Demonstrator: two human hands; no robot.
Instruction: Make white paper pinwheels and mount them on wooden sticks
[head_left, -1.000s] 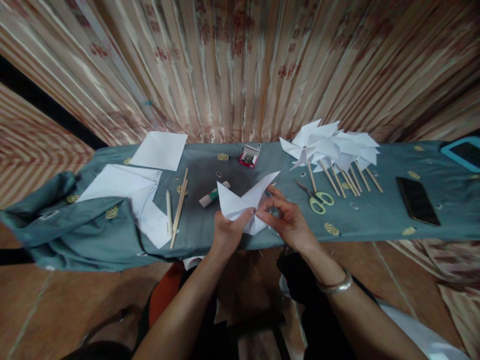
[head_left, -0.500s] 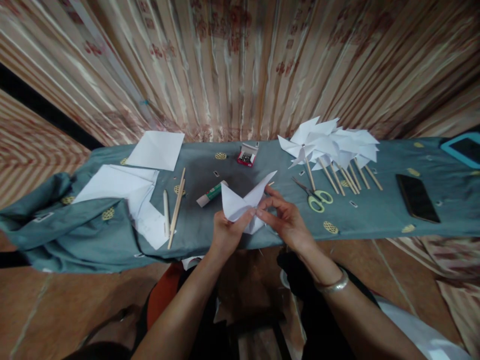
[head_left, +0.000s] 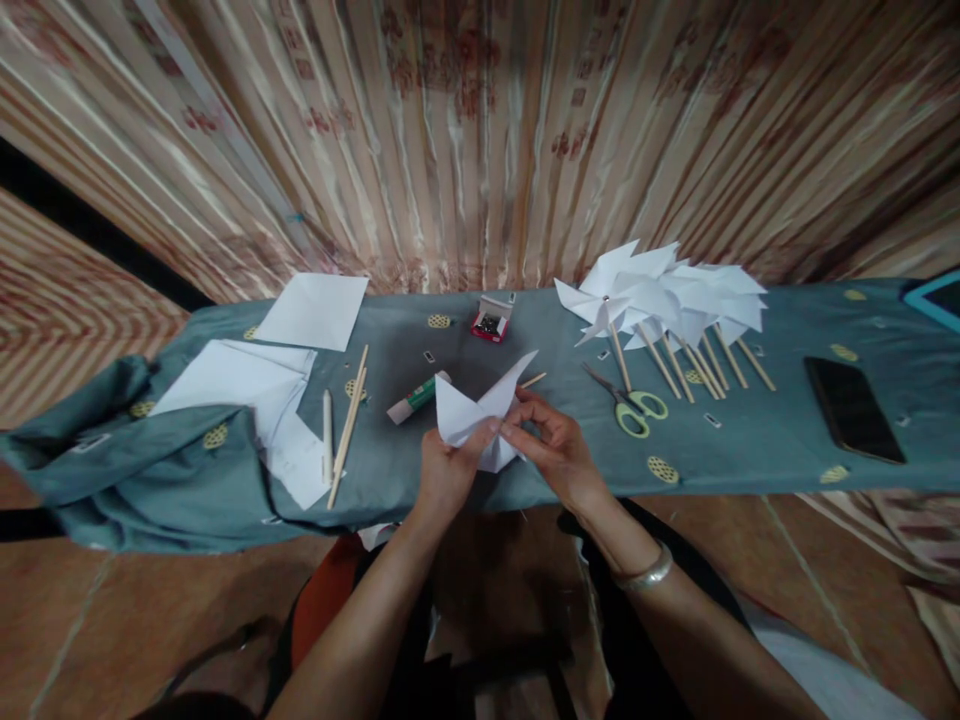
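Note:
Between my hands is a white paper pinwheel [head_left: 480,412], its blades folded toward the middle and two points sticking up. My left hand [head_left: 452,462] grips it from the left, thumb pressed near the centre. The fingers of my right hand [head_left: 551,445] pinch the paper at the centre from the right; whether a pin is between them is too small to tell. A wooden stick [head_left: 534,380] shows just beyond my right fingers. Behind the paper lies a glue stick [head_left: 416,400], partly covered by it. Farther back stands an open red box [head_left: 491,320] of small dark pins.
Finished pinwheels [head_left: 660,290] on sticks lie in a pile at the back right. Scissors [head_left: 634,405] with green handles and a phone [head_left: 855,408] are to the right. On the left are paper sheets [head_left: 232,380], wooden sticks [head_left: 349,430] and a white pen-like tool [head_left: 328,435].
Both hands and the paper pinwheel have shifted slightly left in the view, the grip staying the same. More of the wooden stick beyond my right hand now shows.

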